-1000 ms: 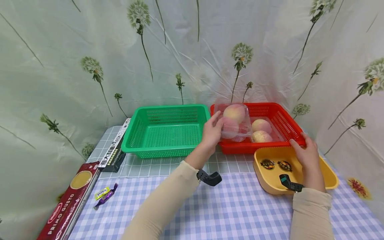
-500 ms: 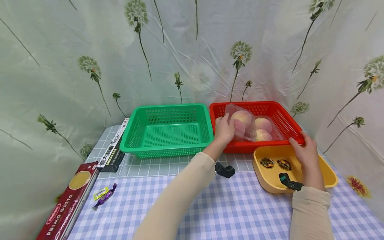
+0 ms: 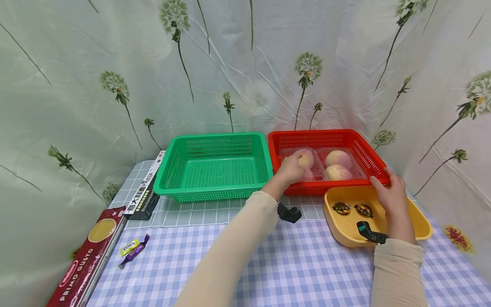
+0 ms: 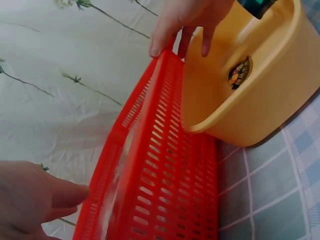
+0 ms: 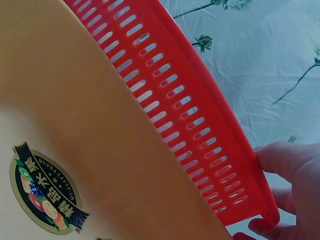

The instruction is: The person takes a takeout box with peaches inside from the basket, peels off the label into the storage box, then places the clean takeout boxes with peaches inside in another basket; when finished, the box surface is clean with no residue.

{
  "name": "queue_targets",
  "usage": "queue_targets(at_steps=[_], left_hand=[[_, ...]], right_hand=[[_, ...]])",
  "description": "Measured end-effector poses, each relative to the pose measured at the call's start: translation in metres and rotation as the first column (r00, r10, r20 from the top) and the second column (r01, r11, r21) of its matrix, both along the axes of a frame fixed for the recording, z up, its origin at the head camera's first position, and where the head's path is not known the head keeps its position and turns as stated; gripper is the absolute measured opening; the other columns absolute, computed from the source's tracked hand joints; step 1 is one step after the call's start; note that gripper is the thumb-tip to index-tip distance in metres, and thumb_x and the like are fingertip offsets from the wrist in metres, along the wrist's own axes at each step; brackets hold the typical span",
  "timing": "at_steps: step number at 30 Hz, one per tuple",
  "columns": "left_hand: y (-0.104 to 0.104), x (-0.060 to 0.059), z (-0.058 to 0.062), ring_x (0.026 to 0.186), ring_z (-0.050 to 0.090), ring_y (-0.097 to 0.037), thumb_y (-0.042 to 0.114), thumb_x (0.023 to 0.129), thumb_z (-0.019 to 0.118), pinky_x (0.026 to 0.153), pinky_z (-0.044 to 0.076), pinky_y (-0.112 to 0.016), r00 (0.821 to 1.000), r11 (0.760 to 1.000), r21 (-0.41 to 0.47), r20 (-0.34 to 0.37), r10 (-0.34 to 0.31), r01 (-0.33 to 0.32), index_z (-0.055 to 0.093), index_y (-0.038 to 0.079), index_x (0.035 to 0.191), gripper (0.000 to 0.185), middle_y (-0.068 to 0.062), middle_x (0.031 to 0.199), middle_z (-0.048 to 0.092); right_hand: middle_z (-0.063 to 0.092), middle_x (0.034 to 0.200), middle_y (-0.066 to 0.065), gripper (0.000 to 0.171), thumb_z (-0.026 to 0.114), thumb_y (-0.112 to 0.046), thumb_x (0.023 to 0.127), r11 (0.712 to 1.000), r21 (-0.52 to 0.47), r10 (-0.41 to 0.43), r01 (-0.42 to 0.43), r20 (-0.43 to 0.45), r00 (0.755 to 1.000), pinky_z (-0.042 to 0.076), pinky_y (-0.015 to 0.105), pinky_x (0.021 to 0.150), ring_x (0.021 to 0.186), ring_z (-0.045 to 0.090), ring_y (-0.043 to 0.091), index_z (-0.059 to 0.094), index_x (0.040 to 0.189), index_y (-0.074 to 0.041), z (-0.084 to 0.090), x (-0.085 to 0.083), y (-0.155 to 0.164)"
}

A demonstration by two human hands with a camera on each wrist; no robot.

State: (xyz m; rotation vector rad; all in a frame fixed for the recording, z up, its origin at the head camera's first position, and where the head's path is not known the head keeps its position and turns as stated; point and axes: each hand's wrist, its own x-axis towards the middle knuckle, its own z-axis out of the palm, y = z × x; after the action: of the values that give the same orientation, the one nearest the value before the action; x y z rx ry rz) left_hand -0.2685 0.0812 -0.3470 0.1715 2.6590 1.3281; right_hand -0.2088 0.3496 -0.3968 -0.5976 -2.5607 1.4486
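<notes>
In the head view, a red basket (image 3: 364,149) at the back right holds two clear plastic packs of peaches side by side. Over the left peach pack (image 3: 306,158), my left hand (image 3: 290,171) reaches in, its fingers at the top of a peach and partly covering it. The right pack's peaches (image 3: 338,165) show plainly. My right hand (image 3: 394,194) grips the basket's front right corner, thumb and fingers round the rim, as the right wrist view also shows. In the left wrist view, my left hand (image 4: 37,200) is beside the basket's rim, thumb extended.
A yellow bin (image 3: 341,228) with fruit labels stands before the red basket, under my right forearm. Left of it sits a green basket (image 3: 216,191). Pasta boxes, one black and white (image 3: 143,192), one dark red (image 3: 88,260), and small wrapped sweets (image 3: 134,251) lie at left.
The left peach pack has gone from raised and tilted to lying flat in the red basket. My left hand has moved right and down with it. My right hand keeps its place.
</notes>
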Motion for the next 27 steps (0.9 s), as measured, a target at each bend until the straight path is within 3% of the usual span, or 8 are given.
queue_targets(at_steps=[4, 9, 15, 21, 27], left_hand=[[-0.003, 0.001, -0.004, 0.121, 0.052, -0.02, 0.009, 0.097, 0.059, 0.109, 0.047, -0.041, 0.998, 0.997, 0.077, -0.069, 0.004, 0.001, 0.047, 0.02, 0.15, 0.055, -0.005, 0.146, 0.055], [-0.009, 0.003, -0.013, 0.112, 0.054, -0.021, 0.009, 0.096, 0.058, 0.098, 0.051, -0.039, 0.987, 0.977, 0.212, -0.152, 0.056, -0.023, 0.056, 0.017, 0.142, 0.047, -0.006, 0.141, 0.057], [-0.02, 0.012, -0.021, 0.126, 0.055, -0.023, 0.008, 0.098, 0.055, 0.105, 0.049, -0.039, 0.98, 0.932, 0.364, -0.186, 0.068, 0.004, 0.059, 0.018, 0.136, 0.04, -0.005, 0.14, 0.057], [-0.032, 0.024, -0.028, 0.124, 0.058, -0.026, 0.004, 0.098, 0.053, 0.105, 0.05, -0.04, 0.952, 0.928, 0.372, -0.294, 0.08, 0.037, 0.06, 0.012, 0.133, 0.037, -0.007, 0.134, 0.061], [-0.053, 0.034, -0.028, 0.122, 0.058, -0.024, 0.005, 0.098, 0.053, 0.102, 0.052, -0.042, 0.93, 0.943, 0.33, -0.358, 0.08, 0.046, 0.059, 0.016, 0.133, 0.038, -0.006, 0.135, 0.061]], right_hand=[[0.005, 0.165, 0.026, 0.076, 0.042, -0.048, 0.102, 1.0, -0.004, 0.001, -0.001, 0.002, 1.0, 0.033, 0.064, 0.113, 0.141, 0.025, 0.049, 0.007, 0.162, -0.017, 0.0, -0.001, -0.001], [0.005, 0.165, 0.027, 0.076, 0.042, -0.047, 0.103, 1.0, -0.002, -0.001, 0.001, 0.01, 1.0, 0.032, 0.064, 0.114, 0.142, 0.025, 0.049, 0.006, 0.162, -0.017, 0.002, -0.001, -0.001], [0.01, 0.162, 0.03, 0.074, 0.043, -0.042, 0.103, 0.996, 0.087, -0.024, 0.025, -0.004, 1.0, 0.033, 0.064, 0.112, 0.142, 0.02, 0.049, 0.011, 0.161, -0.009, 0.009, 0.001, -0.004], [0.005, 0.165, 0.026, 0.071, 0.047, -0.037, 0.101, 0.986, 0.157, -0.037, 0.047, -0.063, 0.997, 0.028, 0.07, 0.111, 0.148, 0.006, 0.048, 0.018, 0.159, -0.007, 0.027, 0.004, -0.015], [0.005, 0.165, 0.026, 0.07, 0.05, -0.035, 0.101, 0.974, 0.229, 0.031, -0.003, -0.122, 0.992, 0.031, 0.072, 0.108, 0.148, 0.006, 0.049, 0.023, 0.158, -0.005, 0.042, 0.003, -0.038]])
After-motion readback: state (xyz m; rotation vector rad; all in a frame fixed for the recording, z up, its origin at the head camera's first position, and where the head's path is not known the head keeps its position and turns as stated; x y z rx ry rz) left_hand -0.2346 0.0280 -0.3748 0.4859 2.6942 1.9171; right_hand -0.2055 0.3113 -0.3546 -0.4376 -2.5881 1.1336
